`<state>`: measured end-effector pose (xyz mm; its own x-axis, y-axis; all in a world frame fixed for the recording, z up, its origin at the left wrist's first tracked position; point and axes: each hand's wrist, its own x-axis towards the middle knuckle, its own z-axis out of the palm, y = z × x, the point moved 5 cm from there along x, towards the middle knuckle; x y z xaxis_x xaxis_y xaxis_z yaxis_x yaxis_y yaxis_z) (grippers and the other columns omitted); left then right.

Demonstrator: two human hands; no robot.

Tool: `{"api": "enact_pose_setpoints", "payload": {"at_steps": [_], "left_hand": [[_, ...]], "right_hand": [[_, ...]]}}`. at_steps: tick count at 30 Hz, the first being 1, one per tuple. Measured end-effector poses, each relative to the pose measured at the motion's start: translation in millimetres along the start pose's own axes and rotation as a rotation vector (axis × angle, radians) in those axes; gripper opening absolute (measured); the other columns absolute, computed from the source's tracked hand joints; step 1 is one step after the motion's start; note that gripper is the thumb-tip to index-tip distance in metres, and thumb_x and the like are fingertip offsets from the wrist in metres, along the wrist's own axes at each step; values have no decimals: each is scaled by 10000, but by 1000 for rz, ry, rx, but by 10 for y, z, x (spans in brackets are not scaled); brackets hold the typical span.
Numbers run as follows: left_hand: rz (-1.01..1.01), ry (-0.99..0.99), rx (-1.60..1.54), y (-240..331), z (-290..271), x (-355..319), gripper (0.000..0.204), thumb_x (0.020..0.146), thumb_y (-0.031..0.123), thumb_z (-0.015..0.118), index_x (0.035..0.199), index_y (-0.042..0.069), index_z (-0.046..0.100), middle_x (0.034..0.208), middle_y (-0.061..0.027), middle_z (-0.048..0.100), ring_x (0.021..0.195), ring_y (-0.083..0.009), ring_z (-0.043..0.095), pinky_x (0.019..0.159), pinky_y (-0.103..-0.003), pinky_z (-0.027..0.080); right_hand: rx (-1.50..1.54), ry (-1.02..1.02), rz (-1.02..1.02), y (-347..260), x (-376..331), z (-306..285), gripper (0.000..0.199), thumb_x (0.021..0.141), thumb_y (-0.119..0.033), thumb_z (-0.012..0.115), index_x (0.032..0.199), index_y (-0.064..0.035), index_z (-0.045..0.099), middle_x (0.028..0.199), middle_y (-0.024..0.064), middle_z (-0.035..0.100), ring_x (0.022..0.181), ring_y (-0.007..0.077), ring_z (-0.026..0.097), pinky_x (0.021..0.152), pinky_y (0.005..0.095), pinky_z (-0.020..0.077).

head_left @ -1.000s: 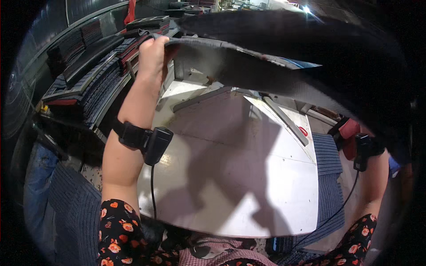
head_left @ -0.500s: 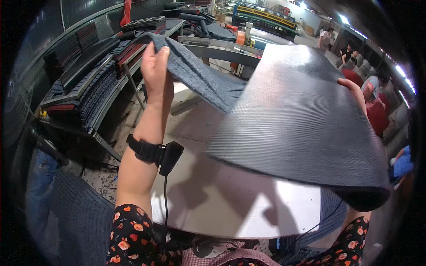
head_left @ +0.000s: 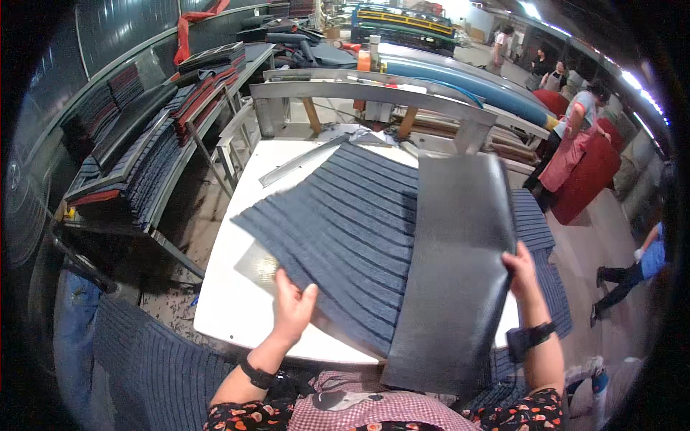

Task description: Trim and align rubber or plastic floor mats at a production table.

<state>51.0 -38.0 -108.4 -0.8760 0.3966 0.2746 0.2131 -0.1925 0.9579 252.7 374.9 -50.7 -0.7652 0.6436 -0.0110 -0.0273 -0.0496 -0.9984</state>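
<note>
Ribbed blue mat (head_left: 345, 237) lies spread across the white worktop (head_left: 237, 302), its right part folded over so the dark, smooth backing (head_left: 453, 273) faces up. Left hand (head_left: 293, 307) grips the mat's near-left edge, thumb on top. Right hand (head_left: 521, 269) pinches the folded flap's right edge. More blue mats sit stacked on the shelf rack (head_left: 144, 158) at left, and a red cloth (head_left: 188, 25) hangs beyond it.

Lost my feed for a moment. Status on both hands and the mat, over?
Left hand grips the ribbed blue mat at its near edge. Right hand holds the folded-over dark underside. Mat partly down on the white table. Nothing in the way.
</note>
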Motion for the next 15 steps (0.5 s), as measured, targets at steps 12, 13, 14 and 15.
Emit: {"api": "enact_pose_setpoints", "payload": {"at_steps": [12,13,14,15], "left_hand": [[-394,118,-5,-381,-491,427,333,835,-26,423,1142,-29,295,931,-140,508,742,-204,593,517,-268,526],[-364,127,15,-365,-436,499,315,835,-34,408,1132,-29,301,986,-165,508,820,-233,590,598,-308,533],[-359,101,12,-399,-376,561,315,835,-34,408,1132,-29,301,986,-165,508,820,-233,590,598,-308,533],[-307,120,-60,-429,-346,630,330,835,-38,402,1147,-29,296,1024,-181,503,860,-247,584,648,-325,527]], "right_hand": [[-41,494,-48,986,-819,219,379,843,-45,476,1189,84,388,1114,196,496,994,251,494,882,326,389],[-71,492,-69,975,-809,224,383,845,-45,477,1192,86,384,1117,200,493,995,252,494,883,330,391],[-103,497,-89,991,-775,210,386,847,-46,477,1196,88,379,1120,203,491,996,253,494,883,334,393],[-99,509,-122,988,-752,213,396,848,-57,483,1198,94,374,1118,204,491,997,254,494,879,337,397]]}}
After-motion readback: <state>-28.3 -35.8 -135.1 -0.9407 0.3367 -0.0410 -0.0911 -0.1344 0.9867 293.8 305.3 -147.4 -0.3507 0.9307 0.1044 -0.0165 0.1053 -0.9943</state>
